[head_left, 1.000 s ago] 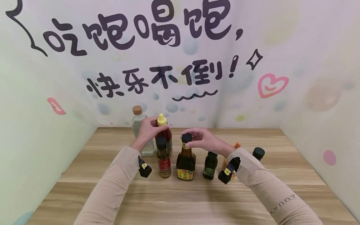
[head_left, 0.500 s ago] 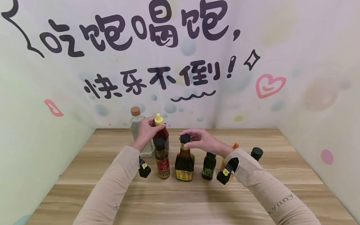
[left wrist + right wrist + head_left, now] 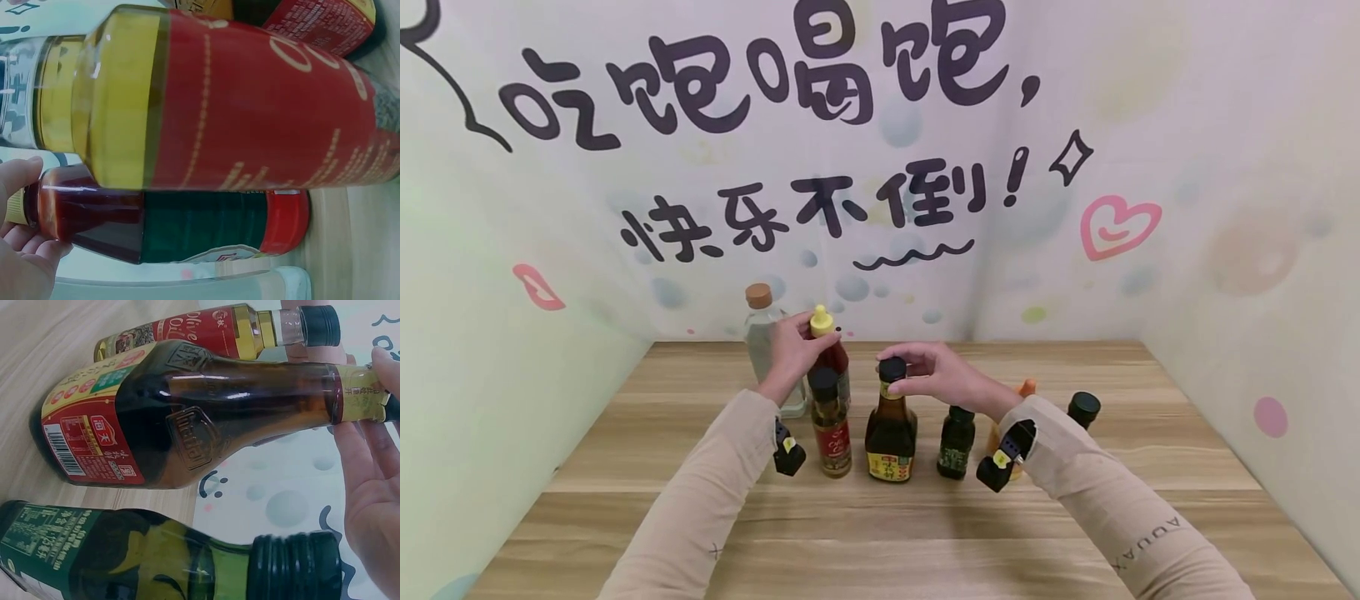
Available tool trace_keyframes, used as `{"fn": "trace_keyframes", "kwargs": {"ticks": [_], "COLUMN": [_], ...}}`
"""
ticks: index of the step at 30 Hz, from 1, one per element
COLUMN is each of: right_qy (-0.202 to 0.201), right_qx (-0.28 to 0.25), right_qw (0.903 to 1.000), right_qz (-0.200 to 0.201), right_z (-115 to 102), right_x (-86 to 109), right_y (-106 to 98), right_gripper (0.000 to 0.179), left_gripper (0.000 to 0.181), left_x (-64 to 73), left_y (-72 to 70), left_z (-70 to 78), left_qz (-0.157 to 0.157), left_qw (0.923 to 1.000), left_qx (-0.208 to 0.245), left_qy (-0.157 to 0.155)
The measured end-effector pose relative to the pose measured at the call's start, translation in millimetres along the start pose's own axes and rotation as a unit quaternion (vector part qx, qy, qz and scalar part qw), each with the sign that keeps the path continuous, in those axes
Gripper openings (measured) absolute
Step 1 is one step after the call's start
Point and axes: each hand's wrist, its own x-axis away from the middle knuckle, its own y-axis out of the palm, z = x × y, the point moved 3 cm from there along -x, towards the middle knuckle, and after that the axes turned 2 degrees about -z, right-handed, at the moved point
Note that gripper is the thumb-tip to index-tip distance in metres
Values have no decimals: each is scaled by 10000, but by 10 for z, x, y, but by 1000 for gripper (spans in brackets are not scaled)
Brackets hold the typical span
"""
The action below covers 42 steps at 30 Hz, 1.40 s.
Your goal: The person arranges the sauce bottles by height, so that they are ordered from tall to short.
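My left hand grips the neck of a dark red sauce bottle with a yellow nozzle cap, at the back left of the group. Right in front of it stands an olive oil bottle with a red label and black cap, which covers much of the sauce bottle in the left wrist view. With its thumb and fingers around the neck, my right hand holds a brown soy sauce bottle with a yellow label and black cap. Both held bottles stand upright on the table.
A clear bottle with a brown cap stands behind my left hand. Right of the soy sauce are a small green bottle, an orange-tipped bottle and a black-capped bottle, partly behind my right arm. A printed backdrop rises behind the wooden table.
The whole scene has shifted slightly left in the head view. Both hands keep their hold on the same bottles, which stay in place among the others.
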Motion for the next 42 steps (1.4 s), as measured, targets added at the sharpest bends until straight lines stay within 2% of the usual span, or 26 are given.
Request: {"fn": "trace_keyframes", "kwargs": {"ticks": [5,9,14,22,34,42], "right_qy": [-23,-15,7,-48,-117,-84], "right_qx": [53,44,32,23,63,63], "right_qw": [10000,10000,10000,10000,9999,9999], "right_qz": [2,-4,10,29,82,112], "right_z": [-9,-10,-1,20,5,19], "right_x": [-8,-11,-6,-5,-2,8], "right_y": [-1,0,1,2,12,10], "right_gripper": [43,43,43,43,44,45], "left_gripper": [45,46,47,50,54,60], "left_x": [-17,-38,-46,-49,-3,37], "left_y": [3,1,4,6,-17,-61], "left_z": [15,15,16,10,35,112], "left_qz": [-152,-294,-410,-462,-605,-679], "left_qw": [9999,9992,9980,9969,9963,9968], "left_qx": [-12,-193,-474,-631,-616,-393], "left_qy": [-75,-173,-104,-25,30,170]}}
